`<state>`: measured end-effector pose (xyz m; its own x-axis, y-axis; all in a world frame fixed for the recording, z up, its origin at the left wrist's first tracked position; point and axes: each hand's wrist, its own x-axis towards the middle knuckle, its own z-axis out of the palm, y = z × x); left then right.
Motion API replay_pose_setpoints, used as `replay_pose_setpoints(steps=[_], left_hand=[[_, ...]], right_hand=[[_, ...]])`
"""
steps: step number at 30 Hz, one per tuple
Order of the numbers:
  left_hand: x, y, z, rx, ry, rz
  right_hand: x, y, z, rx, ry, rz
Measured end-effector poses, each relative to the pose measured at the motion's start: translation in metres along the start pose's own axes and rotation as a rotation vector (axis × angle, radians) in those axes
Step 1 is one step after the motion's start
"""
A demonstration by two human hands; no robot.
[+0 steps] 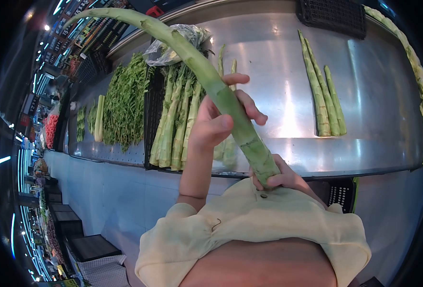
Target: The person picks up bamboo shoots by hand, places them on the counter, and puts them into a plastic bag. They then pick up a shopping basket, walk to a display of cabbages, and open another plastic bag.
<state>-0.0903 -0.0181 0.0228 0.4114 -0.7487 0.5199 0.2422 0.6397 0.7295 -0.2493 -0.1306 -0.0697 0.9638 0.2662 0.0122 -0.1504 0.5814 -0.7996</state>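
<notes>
A long, curved green stalk slants across the view from upper left down to my chest. My left hand is loosely around its middle, thumb on the near left side and fingers passing behind it to show on the right. At the thick lower end, close to my shirt, my right hand grips the stalk. Behind my left hand, more stalks lie partly hidden on the metal counter. Three stalks lie together on the counter to the right.
A black crate with bundled stalks stands left of my left hand, a plastic bag above it. Leafy greens lie farther left. A black basket sits at the counter's back, and another shows below its front edge.
</notes>
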Motion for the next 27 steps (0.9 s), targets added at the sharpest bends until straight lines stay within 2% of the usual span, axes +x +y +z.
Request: replay_pose_setpoints(steps=[1,2,3,5,6,7,8,9,10,11,12,13,14,16,18,20,21,23,24,26,27], left_hand=[[0.001,-0.019,-0.002,-0.195,-0.169,-0.034],[0.003,-0.033,-0.004,-0.389,-0.339,-0.067],[0.003,-0.041,-0.008,-0.394,-0.344,-0.068],[0.005,-0.050,-0.012,-0.578,-0.317,-0.119],[0.003,-0.046,-0.010,-0.488,-0.159,-0.135],[0.003,-0.045,-0.013,-0.493,-0.168,-0.140],[0.003,-0.045,-0.016,-0.439,0.004,-0.212],[0.005,-0.047,-0.018,-0.379,0.173,-0.284],[0.009,-0.048,-0.017,-0.139,0.344,-0.352],[0.012,-0.055,-0.018,-0.140,0.331,-0.360],[0.015,-0.068,-0.022,0.011,0.510,-0.402],[0.016,-0.081,-0.025,0.168,0.687,-0.439],[0.017,-0.092,-0.028,0.171,0.672,-0.448],[0.020,-0.117,-0.034,0.200,0.669,-0.590],[0.021,-0.143,-0.036,0.248,0.616,-0.633],[0.016,-0.179,-0.054,0.369,0.527,-0.718],[0.012,-0.199,-0.062,0.367,0.509,-0.725],[0.000,-0.233,-0.070,0.318,0.518,-0.797],[-0.005,-0.247,-0.071,0.328,0.557,-0.809],[-0.011,-0.264,-0.077,0.354,0.491,-0.815],[-0.011,-0.270,-0.079,0.383,0.438,-0.809]], right_hand=[[0.000,0.003,-0.005,0.213,-0.206,0.092],[0.002,0.007,-0.013,0.305,-0.322,0.179],[0.007,0.018,-0.018,0.303,-0.317,0.176],[0.019,0.036,-0.024,0.636,-0.537,0.035],[0.021,0.032,-0.021,0.632,-0.533,0.028],[0.021,0.026,-0.015,0.552,-0.345,0.032],[0.021,0.021,-0.013,0.471,-0.156,0.034],[0.022,0.017,-0.016,0.467,-0.148,0.022],[0.024,0.014,-0.020,0.368,0.055,-0.008],[0.024,0.012,-0.022,0.270,0.258,-0.037],[0.024,0.020,-0.027,0.273,0.266,-0.049],[0.024,0.035,-0.032,-0.215,0.399,-0.194],[0.024,0.046,-0.037,-0.708,0.524,-0.329],[0.019,0.050,-0.037,-0.691,0.614,-0.272],[0.015,0.050,-0.047,-0.674,0.709,-0.210],[0.008,0.054,-0.066,-0.232,0.711,0.043],[0.003,0.053,-0.072,-0.228,0.728,0.034],[-0.010,0.053,-0.084,0.132,0.653,0.032],[-0.014,0.056,-0.089,0.136,0.665,0.024],[-0.021,0.068,-0.097,0.084,0.921,0.061],[-0.025,0.076,-0.103,0.088,0.929,0.047]])
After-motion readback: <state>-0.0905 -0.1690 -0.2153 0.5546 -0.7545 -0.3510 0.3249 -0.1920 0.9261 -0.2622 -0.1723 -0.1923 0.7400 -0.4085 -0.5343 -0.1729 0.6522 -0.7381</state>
